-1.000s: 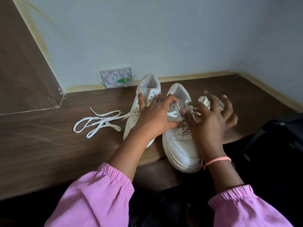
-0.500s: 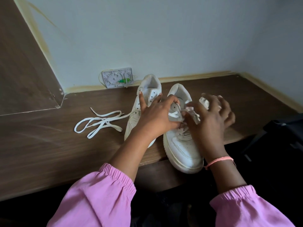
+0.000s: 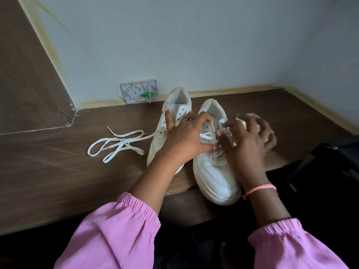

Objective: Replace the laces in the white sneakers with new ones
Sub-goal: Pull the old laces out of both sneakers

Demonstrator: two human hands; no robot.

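Head view. Two white, smooth leather low-top sneakers stand side by side on the dark, wood-grained laminate desk (image 3: 58, 181), long axes running from the wall toward me, heels at the wall, rounded toes pointing at me. The right-hand sneaker (image 3: 215, 171) has a perforated toe cap, and its thick rubber sole overhangs the desk's front edge. The left-hand sneaker (image 3: 171, 121) shows bare eyelets; a flat, woven white lace (image 3: 116, 144) trails from it in loose loops leftward. My left hand (image 3: 186, 138) curls over the right-hand sneaker's tongue area, fingers hooked at the eyelet row. My right hand (image 3: 246, 144), blurred, pinches the lace in the right-hand sneaker (image 3: 206, 135). A crumpled white bundle (image 3: 250, 116) lies behind it. A white plastic wall box (image 3: 138, 92) sits at the blue wall.
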